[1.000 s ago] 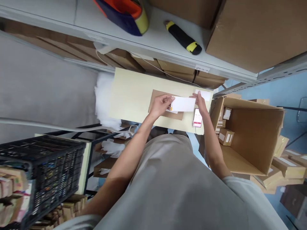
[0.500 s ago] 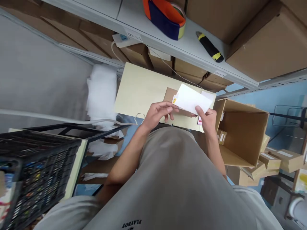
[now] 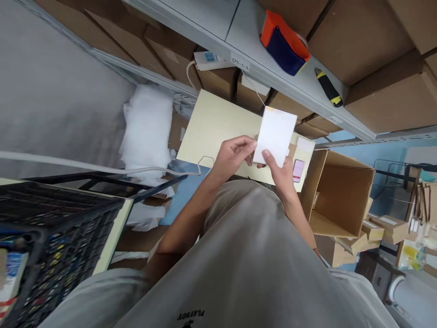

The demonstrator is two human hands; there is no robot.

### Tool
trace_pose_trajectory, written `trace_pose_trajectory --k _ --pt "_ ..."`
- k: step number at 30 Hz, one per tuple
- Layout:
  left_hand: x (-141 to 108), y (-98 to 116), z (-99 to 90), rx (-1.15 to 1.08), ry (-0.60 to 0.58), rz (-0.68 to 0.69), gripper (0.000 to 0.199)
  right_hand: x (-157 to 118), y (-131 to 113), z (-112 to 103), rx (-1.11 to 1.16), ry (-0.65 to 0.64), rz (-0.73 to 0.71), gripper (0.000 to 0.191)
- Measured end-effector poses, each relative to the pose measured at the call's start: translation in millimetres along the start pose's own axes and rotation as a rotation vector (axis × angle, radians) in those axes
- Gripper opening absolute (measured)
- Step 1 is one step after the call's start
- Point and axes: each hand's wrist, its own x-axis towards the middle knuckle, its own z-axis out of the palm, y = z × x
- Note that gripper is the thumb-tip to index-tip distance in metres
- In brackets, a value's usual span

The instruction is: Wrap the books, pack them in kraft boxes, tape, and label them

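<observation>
In my right hand [image 3: 280, 175] is a flat white rectangular item [image 3: 276, 134] with a small yellow-orange mark along its top edge; whether it is a thin box or a booklet I cannot tell. My right thumb presses on its near face, with the fingers behind. My left hand [image 3: 234, 157] is closed at the item's left edge, thumb and forefinger pinched there. Both hands are above a pale yellow tabletop [image 3: 218, 118]. Right of the hands lies a phone [image 3: 298, 171] with a lit pinkish screen. Part of a brown cardboard piece [image 3: 292, 149] shows behind the item.
An open cardboard box [image 3: 344, 196] stands right of the tabletop. On the shelf above are an orange and blue tape dispenser [image 3: 285, 43] and a box cutter [image 3: 328, 87]. White wrapping material [image 3: 147, 130] and a black crate [image 3: 64, 246] are on the left.
The white item has turned from lying sideways to standing lengthwise. My left hand has moved from loosely spread fingers to a pinch at its edge. The phone is now more fully visible.
</observation>
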Motion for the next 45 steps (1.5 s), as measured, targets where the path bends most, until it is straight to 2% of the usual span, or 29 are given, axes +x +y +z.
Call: trace_pose_trajectory --k 3,5,9,15,20,24,28,31,33,36,39,42,45 --pt "-12.8 12.2 -22.3 -0.088 -0.134 -0.013 0.036 1.8 -10.0 18.3 -0.038 0.075 -0.031 0.055" --pt "-20.0 20.4 -33.9 -0.116 -0.16 -0.006 0.029 3.0 -17.0 28.7 -0.061 0.104 -0.054 0.054" --pt "-23.2 31.3 -52.6 -0.12 -0.145 0.017 0.024 4.7 -30.4 45.7 -0.13 0.084 -0.084 0.055" --pt "-16.1 34.4 -73.5 -0.099 -0.076 0.01 0.025 8.9 -42.5 69.9 -0.139 0.093 -0.068 0.055" --pt "-12.6 38.5 -87.9 -0.137 -0.13 0.077 0.025 10.2 -50.1 86.6 -0.083 0.113 -0.045 0.057" --pt "-7.6 36.7 -98.5 -0.171 -0.166 0.159 0.026 13.5 -51.2 97.6 -0.021 0.1 -0.034 0.059" --pt "-1.5 34.0 -107.4 -0.145 -0.167 0.25 0.024 28.7 -35.6 103.9 -0.025 0.095 -0.041 0.061" --pt "2.7 33.1 -112.9 -0.054 -0.136 0.298 0.024 35.6 -28.1 103.5 -0.149 0.234 -0.176 0.053" --pt "5.2 32.0 -116.2 0.028 -0.115 0.328 0.024 31.5 -32.2 102.5 -0.275 0.29 -0.29 0.042" --pt "8.3 29.7 -120.7 0.128 -0.105 0.384 0.021 17.4 -46.3 104.1 -0.453 0.224 -0.408 0.021" --pt "8.7 28.7 -124.5 0.183 -0.116 0.429 0.015 8.6 -55.3 110.5 -0.516 0.196 -0.48 0.01" --pt "8.6 25.1 -126.7 0.211 -0.124 0.436 0.011 10.7 -53.9 117.7 -0.519 0.21 -0.475 0.012" --pt "18.5 5.4 -125.9 0.222 -0.09 0.363 0.005 15.8 -49.8 120.9 -0.491 0.245 -0.432 0.018"
